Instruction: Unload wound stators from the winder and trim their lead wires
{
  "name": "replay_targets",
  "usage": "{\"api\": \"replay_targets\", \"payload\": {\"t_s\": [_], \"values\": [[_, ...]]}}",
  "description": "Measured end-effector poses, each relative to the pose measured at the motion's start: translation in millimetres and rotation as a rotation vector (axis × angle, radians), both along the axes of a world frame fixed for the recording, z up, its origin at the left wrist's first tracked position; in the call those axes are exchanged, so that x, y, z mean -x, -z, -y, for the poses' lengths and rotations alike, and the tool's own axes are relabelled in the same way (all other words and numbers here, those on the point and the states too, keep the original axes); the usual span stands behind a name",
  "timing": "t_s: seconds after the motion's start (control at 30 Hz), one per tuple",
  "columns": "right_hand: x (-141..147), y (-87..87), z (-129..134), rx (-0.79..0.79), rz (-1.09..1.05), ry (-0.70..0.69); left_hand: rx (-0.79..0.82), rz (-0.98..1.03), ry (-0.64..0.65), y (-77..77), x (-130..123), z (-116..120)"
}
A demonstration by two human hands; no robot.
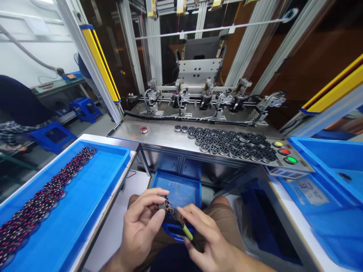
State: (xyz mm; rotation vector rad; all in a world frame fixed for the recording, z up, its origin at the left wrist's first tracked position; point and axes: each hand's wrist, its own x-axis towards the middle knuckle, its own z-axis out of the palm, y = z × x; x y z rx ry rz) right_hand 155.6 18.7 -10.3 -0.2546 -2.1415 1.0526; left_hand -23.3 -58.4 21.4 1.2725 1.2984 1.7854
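Above my lap, my left hand [143,223] holds a small round motor stator [164,206] between thumb and fingers, with copper wire showing on its right side. My right hand [208,236] is closed on a tool with black and green handles [187,232]. The tool's tip is at the wire side of the stator. One stator with red parts [143,130] lies alone on the left of the metal ledge [164,139]. Many dark, unwound stator cores [227,141] are packed along the ledge's right part.
A blue tray [93,192] at left holds rows of wound stators [53,189]. A winding machine [200,81] stands ahead, with buttons [290,160] at right. Blue bins are below [194,185] and right [326,151]. A person [21,102] sits far left.
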Motion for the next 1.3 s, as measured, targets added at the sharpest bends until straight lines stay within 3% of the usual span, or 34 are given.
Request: {"api": "replay_targets", "payload": {"t_s": [0.3, 0.53, 0.73, 1.17, 1.3], "values": [[-3, 0.5, 1, -0.103, 0.005, 0.052, -0.003, -0.032, 0.007, 1.4, -2, 4], [-2, -8.5, 5, -0.054, 0.045, 0.119, -0.02, -0.021, -0.012, 0.4, -2, 4], [-1, -6.3, 6, -0.033, 0.031, 0.095, -0.024, -0.04, 0.009, 0.8, -2, 6], [-2, -5.0, 7, -0.034, 0.071, 0.191, -0.026, -0.069, 0.037, 2.3, -1, 5], [-7, -8.4, 3, 0.043, 0.176, 0.263, -0.063, -0.204, 0.04, 5.3, 7, 5]]}}
